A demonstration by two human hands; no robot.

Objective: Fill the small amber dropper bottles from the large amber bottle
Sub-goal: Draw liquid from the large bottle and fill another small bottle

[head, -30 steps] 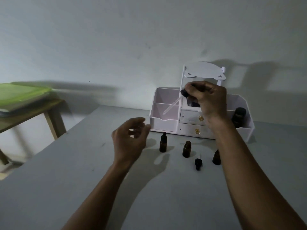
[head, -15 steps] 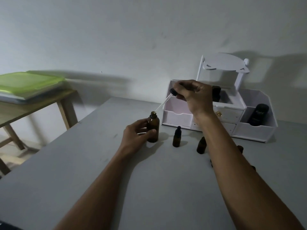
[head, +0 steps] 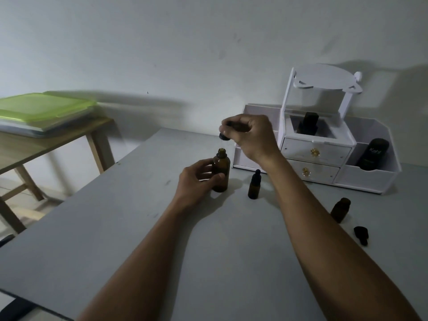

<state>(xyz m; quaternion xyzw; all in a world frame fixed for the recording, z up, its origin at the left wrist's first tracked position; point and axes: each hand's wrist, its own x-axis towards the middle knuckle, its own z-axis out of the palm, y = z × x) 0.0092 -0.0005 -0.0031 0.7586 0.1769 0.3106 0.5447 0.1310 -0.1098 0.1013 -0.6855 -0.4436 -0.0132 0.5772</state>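
**Head view: dropper poised over open bottle, with spill and knock hazards**

Subject: the large amber bottle (head: pixel 221 173) stands on the counter (head: pixel 120 228) toward its far edge, between the far-left corner and the white organiser (head: pixel 324 158). Its long axis is vertical and its open mouth points straight up.

Grip: the fingers of the left hand (head: pixel 199 179) are curled round the bottle's body. The right hand (head: pixel 252 135) pinches the dark top of a dropper (head: pixel 224 136) just above the mouth, collar downward. Its glass tube cannot be made out.

Risks, as judged:
- The mouth is narrow. An off-centre descent could strike the rim and chip the tube or shed drops on the counter.
- If the left hand's grip slackens, a sideways push could tip the open bottle.
- The right forearm passes over a capped small bottle (head: pixel 254 185) and close beside an uncapped small bottle (head: pixel 340 209), so a low sweep could topple either.
- A loose dropper cap (head: pixel 360 235) lies near the right edge and could roll if knocked.
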